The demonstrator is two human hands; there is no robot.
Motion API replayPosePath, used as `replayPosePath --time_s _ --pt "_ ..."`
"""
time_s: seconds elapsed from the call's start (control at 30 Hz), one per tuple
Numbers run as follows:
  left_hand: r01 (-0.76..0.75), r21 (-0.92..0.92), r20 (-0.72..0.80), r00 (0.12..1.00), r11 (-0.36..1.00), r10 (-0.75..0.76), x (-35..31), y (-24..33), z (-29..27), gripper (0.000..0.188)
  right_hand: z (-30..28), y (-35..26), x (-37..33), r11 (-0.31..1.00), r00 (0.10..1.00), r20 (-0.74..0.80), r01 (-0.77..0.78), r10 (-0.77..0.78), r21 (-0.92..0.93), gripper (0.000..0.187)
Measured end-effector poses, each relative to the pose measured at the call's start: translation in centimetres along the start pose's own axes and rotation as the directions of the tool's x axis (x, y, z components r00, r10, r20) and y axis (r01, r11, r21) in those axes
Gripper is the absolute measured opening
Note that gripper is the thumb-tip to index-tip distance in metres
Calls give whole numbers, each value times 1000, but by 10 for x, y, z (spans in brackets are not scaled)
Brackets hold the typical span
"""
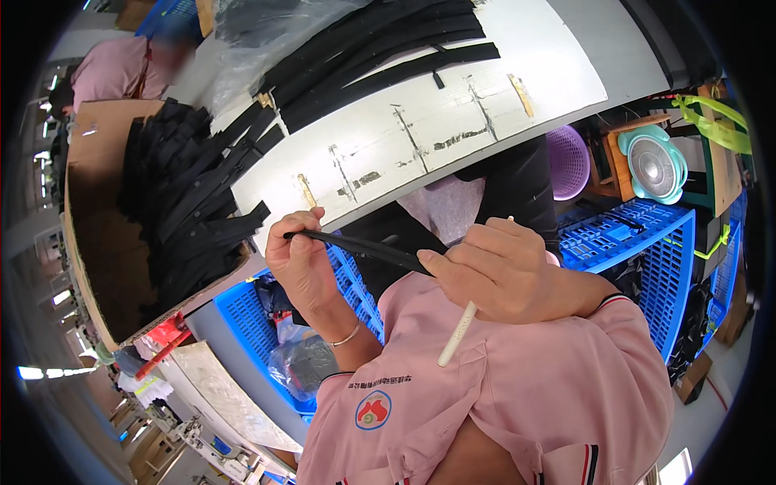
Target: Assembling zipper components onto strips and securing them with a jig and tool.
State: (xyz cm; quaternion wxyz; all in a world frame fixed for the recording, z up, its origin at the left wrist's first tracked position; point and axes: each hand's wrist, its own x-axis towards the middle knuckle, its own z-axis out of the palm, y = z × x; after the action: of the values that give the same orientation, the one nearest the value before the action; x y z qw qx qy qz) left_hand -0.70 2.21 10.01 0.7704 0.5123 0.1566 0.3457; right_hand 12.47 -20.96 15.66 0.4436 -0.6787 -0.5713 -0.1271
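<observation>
A narrow black fabric strip (364,247) is stretched between my two hands, in front of my chest and just off the table's near edge. My left hand (301,257) pinches one end of it between thumb and fingers. The other end disappears into my right hand (503,271), whose fingers are curled closed around it. A slim off-white stick (457,333) also sits in my right hand; its lower part sticks out below the fist and a small tip shows above. What lies inside the right fist is hidden.
A white work board (550,61) with marks and tape lies on the table, bearing a pile of black strips (372,48). At left stands a cardboard box (97,162) of black strips. Blue crates (626,234), a purple basket (568,162) and a teal fan (653,164) are nearby. Another person (113,73) sits far left.
</observation>
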Motion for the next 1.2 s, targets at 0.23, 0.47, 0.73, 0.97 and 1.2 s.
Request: replayPosePath --time_s 0.23,0.47,0.73,0.97,1.2 --pt "14 -61 13 1000 998 -14 -2 1 -1 21 -5 2 0 999 998 46 -31 31 -13 24" --pt "-24 224 -102 994 974 48 15 11 22 15 -2 11 -7 557 685 404 -728 605 400 9" --pt "127 402 -95 991 907 -97 59 -9 38 22 1 43 -3 -105 287 744 -896 603 431 16" --pt "230 402 -78 973 886 -218 68 -34 36 23 2 50 -5 -267 235 806 -861 543 432 21" --pt "266 435 -132 964 860 -232 65 -34 43 29 2 54 -7 -259 225 809 -872 543 416 21"
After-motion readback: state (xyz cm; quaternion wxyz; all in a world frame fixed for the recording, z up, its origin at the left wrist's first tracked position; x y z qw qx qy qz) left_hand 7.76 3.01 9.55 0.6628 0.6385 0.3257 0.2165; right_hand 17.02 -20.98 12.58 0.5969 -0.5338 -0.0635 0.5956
